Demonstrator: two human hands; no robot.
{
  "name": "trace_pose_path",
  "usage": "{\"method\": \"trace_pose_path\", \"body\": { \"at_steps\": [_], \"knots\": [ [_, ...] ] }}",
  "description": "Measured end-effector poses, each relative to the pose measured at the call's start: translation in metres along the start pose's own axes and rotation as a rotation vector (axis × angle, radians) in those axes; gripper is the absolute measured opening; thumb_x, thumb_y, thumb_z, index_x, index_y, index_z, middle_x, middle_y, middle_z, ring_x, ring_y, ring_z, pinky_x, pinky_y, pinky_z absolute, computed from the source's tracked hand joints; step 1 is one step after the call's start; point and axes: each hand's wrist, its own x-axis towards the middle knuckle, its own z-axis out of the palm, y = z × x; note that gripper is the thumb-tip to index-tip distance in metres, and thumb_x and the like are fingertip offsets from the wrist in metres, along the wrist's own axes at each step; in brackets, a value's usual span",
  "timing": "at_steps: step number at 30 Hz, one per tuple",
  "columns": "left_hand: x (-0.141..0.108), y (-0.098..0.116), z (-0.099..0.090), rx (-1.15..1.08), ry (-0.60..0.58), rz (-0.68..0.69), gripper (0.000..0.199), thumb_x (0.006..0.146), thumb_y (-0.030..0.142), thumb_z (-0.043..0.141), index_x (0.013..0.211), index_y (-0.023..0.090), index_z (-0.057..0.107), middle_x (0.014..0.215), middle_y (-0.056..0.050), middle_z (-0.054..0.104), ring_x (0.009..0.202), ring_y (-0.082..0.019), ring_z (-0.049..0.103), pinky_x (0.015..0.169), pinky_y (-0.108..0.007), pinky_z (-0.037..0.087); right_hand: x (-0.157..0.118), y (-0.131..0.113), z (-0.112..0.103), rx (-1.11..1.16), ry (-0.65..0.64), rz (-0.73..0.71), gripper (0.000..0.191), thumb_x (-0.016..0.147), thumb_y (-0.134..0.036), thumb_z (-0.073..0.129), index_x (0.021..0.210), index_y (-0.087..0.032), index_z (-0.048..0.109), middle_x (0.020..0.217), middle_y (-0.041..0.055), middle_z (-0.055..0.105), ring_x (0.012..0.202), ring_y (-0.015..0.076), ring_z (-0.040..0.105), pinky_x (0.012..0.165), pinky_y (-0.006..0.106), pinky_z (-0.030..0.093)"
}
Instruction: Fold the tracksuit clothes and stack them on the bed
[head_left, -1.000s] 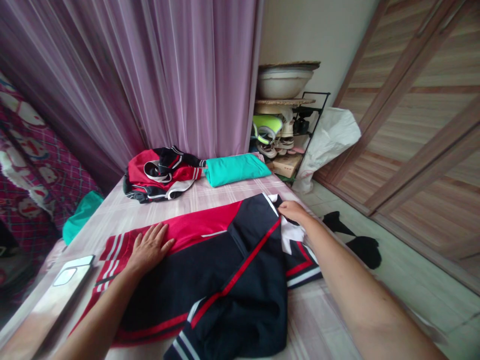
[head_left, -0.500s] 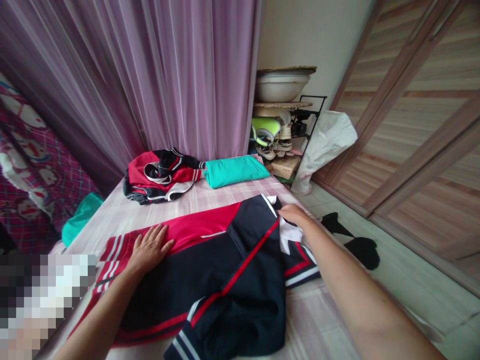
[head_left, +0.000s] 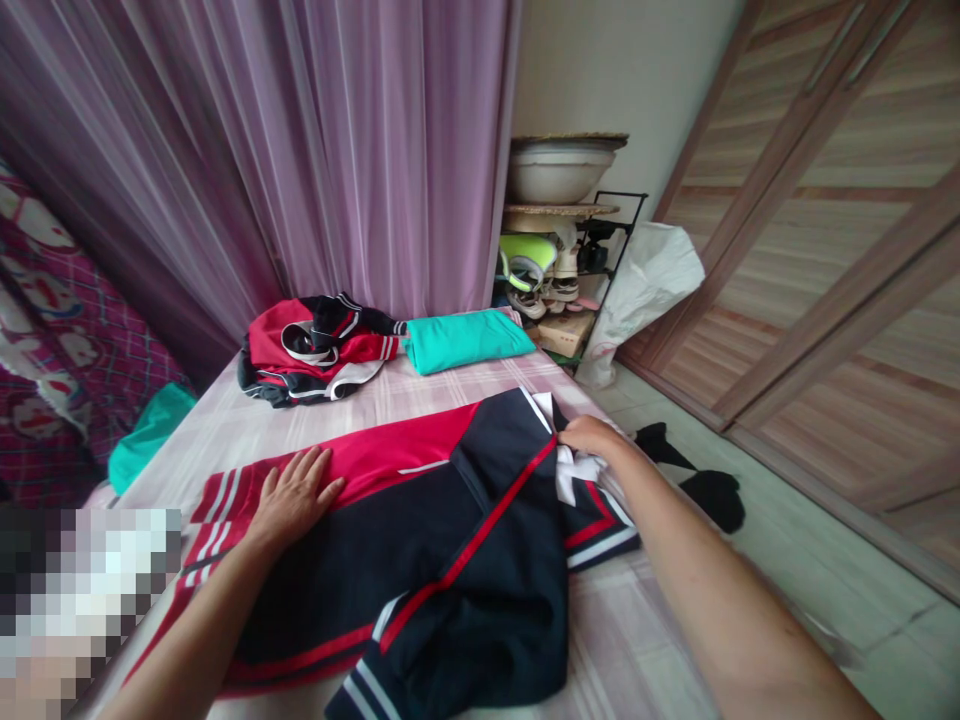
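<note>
We had the jacket [head_left: 360, 550] laid at full length over the plaid sheet [head_left: 450, 390] — stretched out, with one dark sleeve [head_left: 495, 630] bent on the near side and no compact fold made yet. Our left hand [head_left: 295, 495] pressed flat, fingers slightly parted, near its striped end; our right hand [head_left: 592, 436] pinched cloth at the other, though which layer we couldn't tell. Beyond, the teal cloth [head_left: 469, 340] was neatly folded, while the red-and-black clothes [head_left: 277, 340] beside it lay crumpled.
</note>
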Motion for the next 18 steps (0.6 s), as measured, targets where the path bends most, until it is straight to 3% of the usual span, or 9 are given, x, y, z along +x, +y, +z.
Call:
{"method": "trace_pose_path", "body": {
  "at_steps": [3, 5, 8, 10, 13, 15, 18],
  "knots": [
    [0.000, 0.000, 0.000, 0.008, 0.000, -0.004, 0.065, 0.095, 0.049, 0.036, 0.152, 0.019, 0.037, 0.159, -0.010, 0.036, 0.148, -0.031, 0.029, 0.117, -0.056, 0.024, -0.008, -0.016, -0.012, -0.067, 0.107, 0.009, 0.022, 0.080, -0.035, 0.062, 0.081, -0.019, 0.077, 0.090, 0.0127, 0.075, 0.087, 0.0249, 0.069, 0.071, 0.030, 0.047],
    [0.000, 0.000, 0.001, 0.003, 0.006, -0.004, 0.064, 0.095, 0.049, 0.036, 0.152, 0.020, 0.038, 0.159, -0.010, 0.036, 0.148, -0.031, 0.029, 0.117, -0.056, 0.024, -0.020, -0.030, -0.010, -0.082, 0.277, -0.057, 0.034, 0.090, -0.035, 0.047, 0.103, -0.021, 0.075, 0.108, 0.0131, 0.073, 0.099, 0.0254, 0.067, 0.080, 0.033, 0.047],
    [0.001, -0.002, 0.003, -0.011, 0.012, -0.001, 0.065, 0.095, 0.050, 0.037, 0.152, 0.020, 0.038, 0.159, -0.010, 0.037, 0.147, -0.031, 0.030, 0.117, -0.057, 0.024, -0.037, -0.051, 0.010, -0.110, 0.478, -0.383, 0.048, 0.098, -0.038, 0.033, 0.131, -0.020, 0.062, 0.132, 0.0134, 0.064, 0.119, 0.0241, 0.059, 0.098, 0.035, 0.044],
    [0.001, -0.002, 0.003, -0.019, 0.010, 0.002, 0.065, 0.095, 0.050, 0.037, 0.152, 0.019, 0.039, 0.159, -0.011, 0.037, 0.147, -0.032, 0.030, 0.117, -0.058, 0.025, -0.040, -0.061, 0.030, -0.201, 0.415, -0.525, 0.053, 0.098, -0.043, 0.034, 0.143, -0.020, 0.051, 0.149, 0.0136, 0.049, 0.136, 0.0252, 0.045, 0.111, 0.041, 0.034],
    [0.001, -0.002, 0.002, -0.031, 0.010, 0.012, 0.064, 0.095, 0.049, 0.036, 0.151, 0.020, 0.039, 0.158, -0.011, 0.038, 0.147, -0.032, 0.031, 0.116, -0.058, 0.025, -0.032, -0.063, 0.052, -0.347, 0.174, -0.368, 0.063, 0.098, -0.053, 0.033, 0.151, -0.020, 0.039, 0.161, 0.0130, 0.030, 0.148, 0.0277, 0.025, 0.118, 0.054, 0.017],
    [0.001, -0.002, 0.002, -0.038, 0.002, 0.011, 0.064, 0.094, 0.049, 0.036, 0.152, 0.020, 0.039, 0.158, -0.010, 0.038, 0.147, -0.032, 0.031, 0.116, -0.058, 0.025, -0.025, -0.061, 0.057, -0.375, 0.074, -0.254, 0.067, 0.098, -0.056, 0.029, 0.154, -0.020, 0.035, 0.163, 0.0130, 0.025, 0.150, 0.0275, 0.020, 0.118, 0.057, 0.014],
    [0.000, -0.003, 0.004, -0.053, 0.005, 0.007, 0.065, 0.094, 0.049, 0.035, 0.152, 0.020, 0.039, 0.158, -0.010, 0.039, 0.147, -0.032, 0.031, 0.116, -0.059, 0.024, -0.021, -0.065, 0.049, -0.400, 0.054, -0.255, 0.065, 0.097, -0.056, 0.032, 0.150, -0.019, 0.040, 0.161, 0.0152, 0.031, 0.148, 0.0300, 0.026, 0.117, 0.060, 0.015]
  ]
}}
